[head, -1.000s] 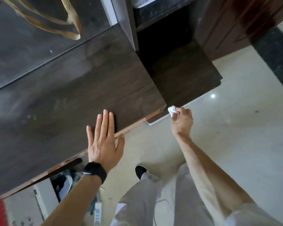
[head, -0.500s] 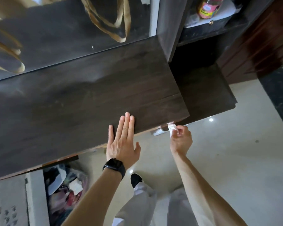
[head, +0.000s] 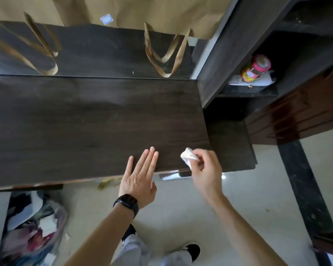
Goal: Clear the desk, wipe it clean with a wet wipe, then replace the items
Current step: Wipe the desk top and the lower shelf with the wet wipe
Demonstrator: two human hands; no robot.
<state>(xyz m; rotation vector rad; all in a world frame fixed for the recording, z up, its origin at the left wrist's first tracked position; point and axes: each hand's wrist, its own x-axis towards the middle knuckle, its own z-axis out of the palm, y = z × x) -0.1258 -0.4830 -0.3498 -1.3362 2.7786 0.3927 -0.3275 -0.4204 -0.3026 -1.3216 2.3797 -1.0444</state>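
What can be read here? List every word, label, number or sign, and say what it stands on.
No text can be quoted.
Yellow label on the jar: too blurred to read.
White sticker on the paper bag: too small to read.
Watch: dark face, nothing shown.

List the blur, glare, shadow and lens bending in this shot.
Head view: the wide lens makes the cabinet post lean outward and slants the desk edges. The far-left bag handle is smeared by motion blur, and the wipe in the right hand is slightly soft. A small glare spot sits on the floor beside that hand. Deep shadow surrounds the jar.
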